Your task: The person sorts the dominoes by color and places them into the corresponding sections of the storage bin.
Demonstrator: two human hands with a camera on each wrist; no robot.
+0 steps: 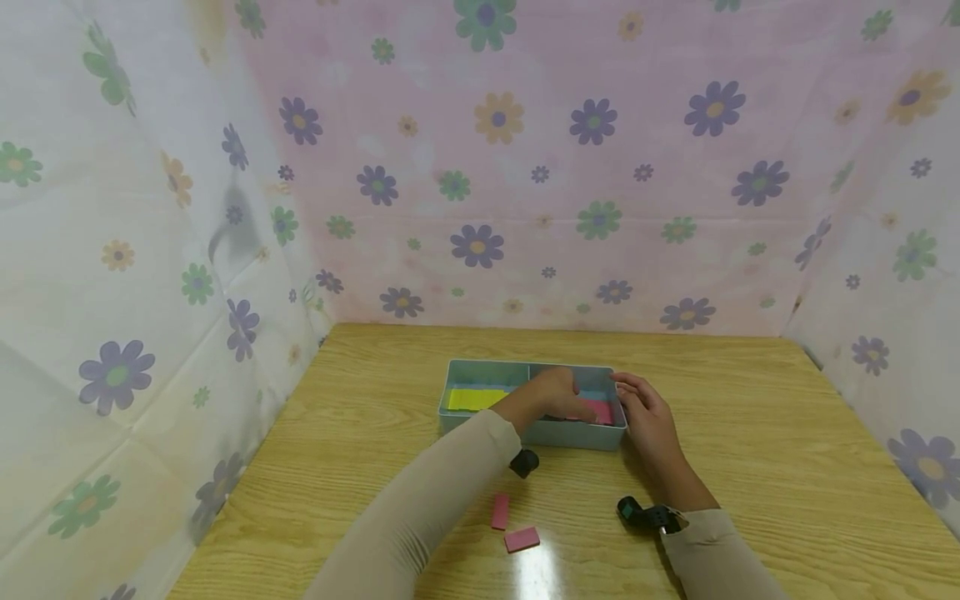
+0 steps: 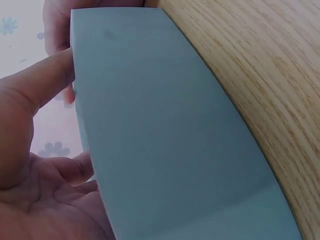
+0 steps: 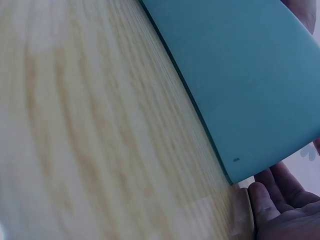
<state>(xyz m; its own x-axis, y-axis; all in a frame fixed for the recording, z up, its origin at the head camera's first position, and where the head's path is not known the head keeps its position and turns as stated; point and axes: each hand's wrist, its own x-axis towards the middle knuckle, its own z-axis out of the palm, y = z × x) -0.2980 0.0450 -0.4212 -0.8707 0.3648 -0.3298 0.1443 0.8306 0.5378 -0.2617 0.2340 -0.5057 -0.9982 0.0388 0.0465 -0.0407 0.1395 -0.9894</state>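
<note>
A grey-blue box with two compartments stands on the table; yellow pieces lie in its left compartment and pink pieces in the right one. My left hand reaches over the front wall into the right compartment, beside the pink pieces. Its fingertips are hidden in the box, so whether they pinch a piece does not show. Against the box's right end rests my right hand, its fingers at the far right corner. The right wrist view has the right hand's fingers beside the bottom corner of the box.
Two flat pink pieces lie on the wooden table, in front of the box. Flower-patterned cloth encloses the table at the back and sides. Each wrist carries a small black camera.
</note>
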